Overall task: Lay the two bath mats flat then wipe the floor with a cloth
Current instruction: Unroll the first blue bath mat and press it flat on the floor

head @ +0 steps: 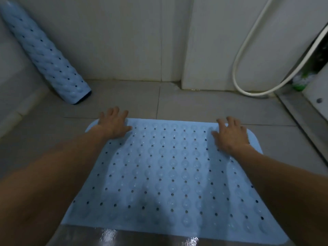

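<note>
A light blue rubber bath mat with rows of small holes and bumps lies spread flat on the grey tiled floor. My left hand rests palm down on its far left corner, fingers spread. On the far right corner my right hand presses down the same way. A second blue mat, rolled into a tube, leans against the wall at the upper left with its lower end on the floor. No cloth is in view.
A white shower hose loops down the right wall to the floor. A metal door threshold runs along the right. A green and white object sits in the right corner. The floor near me is wet and shiny.
</note>
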Tool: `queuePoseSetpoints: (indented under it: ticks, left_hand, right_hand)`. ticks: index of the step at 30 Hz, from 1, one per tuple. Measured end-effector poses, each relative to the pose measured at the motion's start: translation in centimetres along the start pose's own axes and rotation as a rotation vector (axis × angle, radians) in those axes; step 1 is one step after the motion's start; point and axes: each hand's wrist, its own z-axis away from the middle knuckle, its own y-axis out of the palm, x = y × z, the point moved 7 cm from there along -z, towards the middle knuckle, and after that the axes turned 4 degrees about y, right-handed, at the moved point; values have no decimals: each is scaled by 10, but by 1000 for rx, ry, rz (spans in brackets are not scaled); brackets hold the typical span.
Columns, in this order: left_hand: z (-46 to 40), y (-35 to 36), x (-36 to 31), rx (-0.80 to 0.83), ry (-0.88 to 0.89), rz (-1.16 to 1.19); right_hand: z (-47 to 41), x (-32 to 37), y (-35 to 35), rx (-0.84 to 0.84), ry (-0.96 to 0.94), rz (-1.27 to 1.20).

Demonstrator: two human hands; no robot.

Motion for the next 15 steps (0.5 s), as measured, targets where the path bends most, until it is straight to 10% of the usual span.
queuePoseSetpoints:
  ticks: [6, 15]
  left_hand:
    - [49, 92, -21, 148, -76, 243]
    - [20, 101, -21, 22, -124, 305]
  right_hand:
    - [68, 29, 82, 279, 22, -135]
    - [41, 34, 90, 170, 52, -132]
